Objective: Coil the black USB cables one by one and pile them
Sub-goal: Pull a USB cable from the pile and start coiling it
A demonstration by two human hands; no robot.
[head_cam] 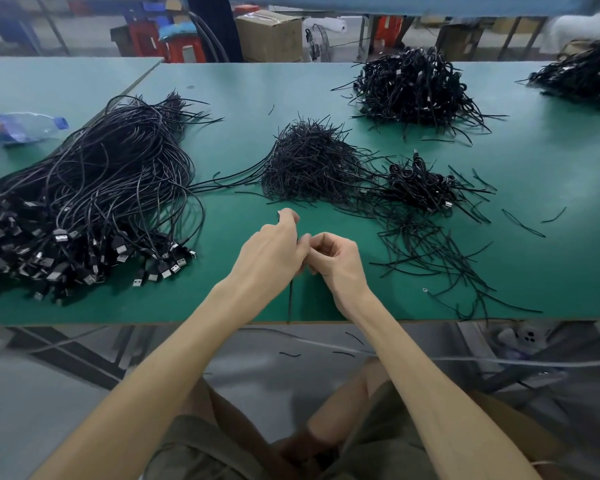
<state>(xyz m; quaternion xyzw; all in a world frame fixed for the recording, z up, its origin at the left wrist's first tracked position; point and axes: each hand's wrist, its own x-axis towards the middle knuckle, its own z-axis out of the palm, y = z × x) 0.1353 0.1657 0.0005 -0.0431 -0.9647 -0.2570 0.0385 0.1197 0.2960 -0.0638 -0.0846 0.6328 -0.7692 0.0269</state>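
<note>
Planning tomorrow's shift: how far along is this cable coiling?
Done: a small coiled pile and a larger coiled pile behind it. In hand: left hand and right hand pinch one black cable. Left: the big loose bundle, plainly a lot.

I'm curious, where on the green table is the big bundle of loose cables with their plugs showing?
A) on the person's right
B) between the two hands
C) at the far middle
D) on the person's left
D: the bundle of loose cables lies at the left of the table, with its plugs toward the near edge, and a water bottle lies just beyond it.
</note>
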